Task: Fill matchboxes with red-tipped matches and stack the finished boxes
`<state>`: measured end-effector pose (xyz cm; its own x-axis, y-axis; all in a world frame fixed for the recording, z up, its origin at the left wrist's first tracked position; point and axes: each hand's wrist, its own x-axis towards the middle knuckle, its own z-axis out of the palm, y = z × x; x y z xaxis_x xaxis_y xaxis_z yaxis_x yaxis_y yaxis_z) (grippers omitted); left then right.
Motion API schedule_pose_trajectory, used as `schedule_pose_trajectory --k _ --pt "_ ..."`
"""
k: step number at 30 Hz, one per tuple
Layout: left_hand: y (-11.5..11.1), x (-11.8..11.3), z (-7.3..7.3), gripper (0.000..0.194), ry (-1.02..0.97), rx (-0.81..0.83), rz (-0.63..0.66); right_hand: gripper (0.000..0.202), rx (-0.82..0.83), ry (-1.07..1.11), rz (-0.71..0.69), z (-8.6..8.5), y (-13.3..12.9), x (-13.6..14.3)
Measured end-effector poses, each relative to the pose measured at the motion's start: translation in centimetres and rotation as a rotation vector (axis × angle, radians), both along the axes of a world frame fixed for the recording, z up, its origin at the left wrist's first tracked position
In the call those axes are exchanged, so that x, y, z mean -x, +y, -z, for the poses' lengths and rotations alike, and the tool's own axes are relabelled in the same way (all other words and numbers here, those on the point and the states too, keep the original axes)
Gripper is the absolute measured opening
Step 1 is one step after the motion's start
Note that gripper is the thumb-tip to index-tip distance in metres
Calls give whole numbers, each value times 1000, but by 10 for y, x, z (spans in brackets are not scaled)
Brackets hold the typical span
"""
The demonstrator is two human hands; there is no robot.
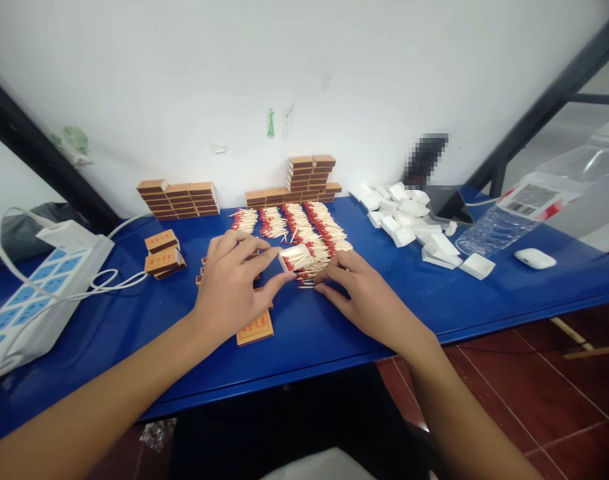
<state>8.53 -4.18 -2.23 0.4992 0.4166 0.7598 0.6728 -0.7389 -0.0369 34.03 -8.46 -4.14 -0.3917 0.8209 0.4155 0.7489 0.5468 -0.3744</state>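
My left hand (237, 277) grips a small white matchbox tray (295, 256) between thumb and fingers, and some matches show inside it. Just right of the tray, my right hand (352, 287) is closed, its thumb and fingertips pinched at loose matches beside the pile. Red-tipped matches (327, 227) lie in several rows behind both hands. Beneath my left hand are matchbox sleeves, partly hidden, and one orange matchbox (255, 328) lies flat in front of it.
Stacked matchboxes (179, 200) stand along the wall, with another stack (310, 177) at centre. White empty trays (399, 213) are heaped at right, near a plastic bottle (529, 193) and an earbud case (535, 258). A power strip (49, 293) with cables occupies the left of the blue table (384, 320).
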Motion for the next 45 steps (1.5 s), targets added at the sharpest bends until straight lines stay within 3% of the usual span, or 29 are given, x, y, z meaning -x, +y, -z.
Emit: schedule_pose_trajectory --k 45 --pt "-2 -1 -1 25 1 58 4 11 -16 9 -2 -1 -1 2"
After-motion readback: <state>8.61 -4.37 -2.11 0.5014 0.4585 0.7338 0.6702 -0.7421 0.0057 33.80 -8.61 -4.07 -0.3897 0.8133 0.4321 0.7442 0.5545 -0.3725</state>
